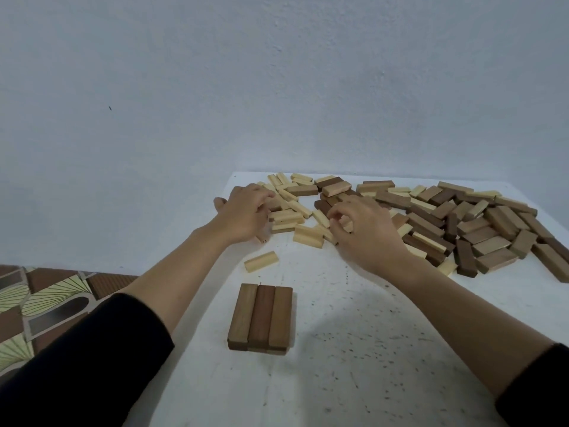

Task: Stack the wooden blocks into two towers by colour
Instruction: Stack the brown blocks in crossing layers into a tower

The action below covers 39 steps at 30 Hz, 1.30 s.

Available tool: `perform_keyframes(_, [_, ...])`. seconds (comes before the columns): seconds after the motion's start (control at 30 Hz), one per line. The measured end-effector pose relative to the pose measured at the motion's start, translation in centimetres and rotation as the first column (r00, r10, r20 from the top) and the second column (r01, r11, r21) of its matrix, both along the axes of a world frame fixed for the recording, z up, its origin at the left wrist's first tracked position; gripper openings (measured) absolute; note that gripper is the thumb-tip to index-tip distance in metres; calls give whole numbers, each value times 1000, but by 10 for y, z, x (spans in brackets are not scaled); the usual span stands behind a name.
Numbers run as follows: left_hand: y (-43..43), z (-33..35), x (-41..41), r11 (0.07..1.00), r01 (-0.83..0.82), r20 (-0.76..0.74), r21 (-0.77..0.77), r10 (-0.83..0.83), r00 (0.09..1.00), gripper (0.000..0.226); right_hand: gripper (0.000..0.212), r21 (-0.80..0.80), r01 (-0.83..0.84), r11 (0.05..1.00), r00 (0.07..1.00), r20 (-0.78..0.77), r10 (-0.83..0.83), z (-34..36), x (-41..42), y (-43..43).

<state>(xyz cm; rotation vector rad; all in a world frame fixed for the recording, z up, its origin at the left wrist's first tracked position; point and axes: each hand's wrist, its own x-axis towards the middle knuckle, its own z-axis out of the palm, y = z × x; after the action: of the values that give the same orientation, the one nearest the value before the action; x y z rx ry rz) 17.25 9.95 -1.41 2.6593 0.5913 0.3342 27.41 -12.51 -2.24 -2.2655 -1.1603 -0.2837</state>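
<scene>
A loose heap of wooden blocks covers the far part of the white table [338,349]. The pale blocks [289,215] lie mostly on the left of the heap and the dark brown blocks [480,229] mostly on the right. Three brown blocks [260,318] lie side by side as one flat layer near the front. A single pale block [261,261] lies apart, just beyond that layer. My left hand [243,214] is down on the pale blocks with its fingers curled around one. My right hand [363,229] pinches a pale block at the middle of the heap.
The table's left edge runs diagonally from near left to far middle. Beyond it lies a patterned floor [40,303]. A plain pale blue wall [277,87] stands right behind the table. Bare tabletop shows in front of and to the right of the brown layer.
</scene>
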Motion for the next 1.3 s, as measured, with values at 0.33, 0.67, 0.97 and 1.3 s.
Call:
perform_keyframes(0.33, [11,1,15,984,22,-45,176,-14,999,26,35,-261,-27,965,997,67,46,12,44,15])
perform_keyframes(0.67, [10,6,21,977,-34,21,212,30,999,32,32,-341,-88,936,994,32,106,20,77,68])
perform_keyframes(0.97, [5,10,22,978,67,320,-197,0,947,32,24,-367,-74,927,991,73,108,9,84,93])
perform_keyframes(1.3, [-15,43,10,900,129,383,-416,45,923,19,17,-190,49,981,999,15,-47,8,75,97])
